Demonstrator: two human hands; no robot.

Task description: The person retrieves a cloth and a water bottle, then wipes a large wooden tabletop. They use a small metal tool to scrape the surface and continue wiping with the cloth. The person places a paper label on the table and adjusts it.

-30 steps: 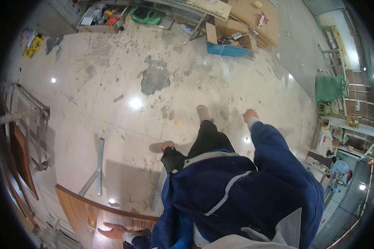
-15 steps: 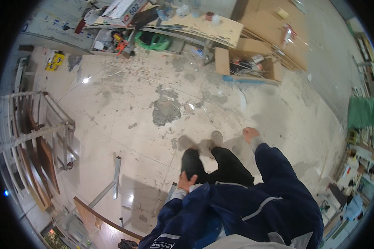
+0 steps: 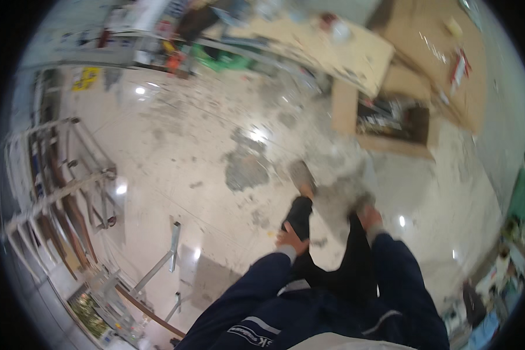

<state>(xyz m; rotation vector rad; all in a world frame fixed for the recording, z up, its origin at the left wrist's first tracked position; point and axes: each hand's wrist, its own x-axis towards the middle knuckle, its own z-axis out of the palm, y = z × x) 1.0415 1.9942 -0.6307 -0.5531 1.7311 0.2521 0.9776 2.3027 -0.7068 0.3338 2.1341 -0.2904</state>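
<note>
My left hand hangs in front of my left thigh, its fingers apart and nothing in it. Beside my right leg is my right hand. Motion blurs its fingers, so their pose is unclear, and I see no object with it. Both arms are in dark blue sleeves. Below the hands lies a pale, stained floor with a dark grey worn patch. My left shoe is forward on it. My right foot is smeared and partly hidden by the right hand.
A low workbench with clutter stands ahead. An open cardboard box holding tools and loose items is at its right end. To the left is a metal rack with curved boards. A metal-legged table stands nearer left. Piled materials line the right edge.
I have stepped forward; the workbench and box appear nearer and further right. My left foot now leads. My right hand has swung back toward my right leg.
</note>
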